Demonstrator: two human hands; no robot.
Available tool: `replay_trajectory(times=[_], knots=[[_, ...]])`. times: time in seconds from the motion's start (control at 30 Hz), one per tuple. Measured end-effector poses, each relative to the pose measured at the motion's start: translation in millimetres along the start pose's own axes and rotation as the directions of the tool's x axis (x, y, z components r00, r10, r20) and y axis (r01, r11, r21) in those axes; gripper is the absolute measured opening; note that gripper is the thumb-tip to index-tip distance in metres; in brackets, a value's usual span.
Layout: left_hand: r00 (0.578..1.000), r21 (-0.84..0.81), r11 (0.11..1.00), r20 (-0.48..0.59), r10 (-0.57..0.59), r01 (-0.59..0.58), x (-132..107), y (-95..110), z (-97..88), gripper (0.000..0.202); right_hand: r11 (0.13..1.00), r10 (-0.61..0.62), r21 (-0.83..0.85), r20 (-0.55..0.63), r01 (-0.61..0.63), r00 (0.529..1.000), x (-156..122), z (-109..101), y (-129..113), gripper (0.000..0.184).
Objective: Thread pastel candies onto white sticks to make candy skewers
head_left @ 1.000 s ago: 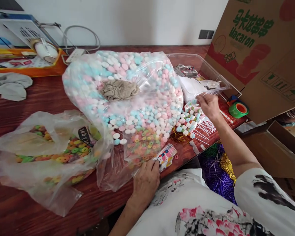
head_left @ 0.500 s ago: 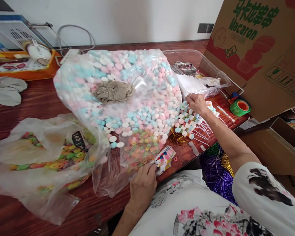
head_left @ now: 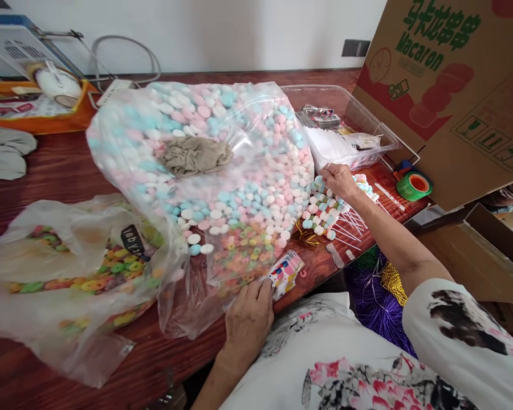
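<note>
Right hand (head_left: 340,181) has come down from the rim of the clear tray (head_left: 370,117), where it was a second ago, and now sits on the candy skewers (head_left: 325,215) piled near the table's (head_left: 68,165) front right edge, just beside the big bag of pastel candies (head_left: 222,165). Its fingers are curled in narrow over the candy ends. Whether they've actually pinched one stick I can't tell, since the back of the hand hides the tips. Left hand (head_left: 248,320) hasn't budged. It's at the front edge with the fingers laid out fairly flat, tips resting on the little printed packets (head_left: 285,272) and the loose skirt of the big bag, not gripping anything. If I were doing it, I'd take a skewer by the bare white stick rather than the candies, because those sticks fan out toward the edge and cross each other, so grabbing from the top probably drags the neighbours along. I'd lift straight up and mind the gold twist ties (head_left: 306,239) tangled right beside the pile. Keeping the left hand pressed down seems smart, as it stops the slippery plastic from creeping. The green tape roll (head_left: 414,187) sits further right, by the cardboard box (head_left: 453,97), well apart from both hands.
</note>
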State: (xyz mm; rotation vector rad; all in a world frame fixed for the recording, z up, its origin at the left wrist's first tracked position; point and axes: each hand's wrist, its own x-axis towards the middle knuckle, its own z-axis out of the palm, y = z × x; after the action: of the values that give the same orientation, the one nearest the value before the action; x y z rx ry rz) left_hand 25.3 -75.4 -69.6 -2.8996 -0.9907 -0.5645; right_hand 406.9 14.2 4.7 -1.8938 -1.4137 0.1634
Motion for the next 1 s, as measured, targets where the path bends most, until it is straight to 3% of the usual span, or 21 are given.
replay_trajectory(times=[0.1,0.23,0.33,0.4,0.53,0.6,0.7,0.8,0.9,1.0], knots=[[1.0,-0.001,1.0,0.02,0.003,-0.003,-2.5,0.2,-0.9,0.024,0.992,0.0,0.122,-0.144,0.018,0.99,-9.1,-10.1,-8.6,0.029],[0.999,-0.039,0.999,0.025,-0.031,0.032,-1.1,-1.8,-0.8,0.017,0.954,0.007,0.287,-0.301,0.084,0.954,-38.7,-47.0,-31.2,0.027],[0.998,-0.151,0.987,-0.009,-0.06,0.058,1.0,-6.1,0.6,0.012,0.923,0.046,0.376,-0.323,0.083,0.945,-81.6,-78.2,-51.6,0.026],[0.996,-0.252,0.965,-0.024,-0.086,0.077,1.3,-9.4,1.6,0.011,0.929,0.064,0.369,-0.271,0.042,0.961,-117.0,-87.8,-61.4,0.024],[0.994,-0.396,0.913,-0.004,-0.112,0.102,0.8,-15.0,0.8,0.015,0.95,0.029,0.307,0.076,-0.052,0.997,-182.2,-72.0,-62.2,0.017],[0.995,-0.442,0.892,0.025,-0.095,0.096,1.0,-17.3,-0.6,0.017,0.963,-0.018,0.267,0.129,-0.018,0.991,-202.6,-58.3,-57.4,0.015],[0.995,-0.488,0.867,0.052,-0.084,0.099,1.5,-20.5,-1.9,0.018,0.972,-0.06,0.232,0.146,0.025,0.988,-213.2,-51.4,-56.4,0.015],[0.995,-0.515,0.851,0.048,-0.093,0.104,1.0,-22.3,-1.2,0.019,0.951,-0.025,0.31,0.121,-0.013,0.992,-209.1,-59.3,-68.3,0.014],[0.994,-0.537,0.837,0.029,-0.107,0.106,-0.9,-22.1,1.4,0.019,0.843,0.124,0.53,-0.021,-0.094,0.992,-201.8,-58.6,-84.3,0.013],[0.99,-0.555,0.825,-0.013,-0.138,0.107,-3.4,-20.9,4.6,0.019,0.708,0.215,0.696,-0.051,-0.12,0.975,-195.9,-35.2,-91.3,0.012]])
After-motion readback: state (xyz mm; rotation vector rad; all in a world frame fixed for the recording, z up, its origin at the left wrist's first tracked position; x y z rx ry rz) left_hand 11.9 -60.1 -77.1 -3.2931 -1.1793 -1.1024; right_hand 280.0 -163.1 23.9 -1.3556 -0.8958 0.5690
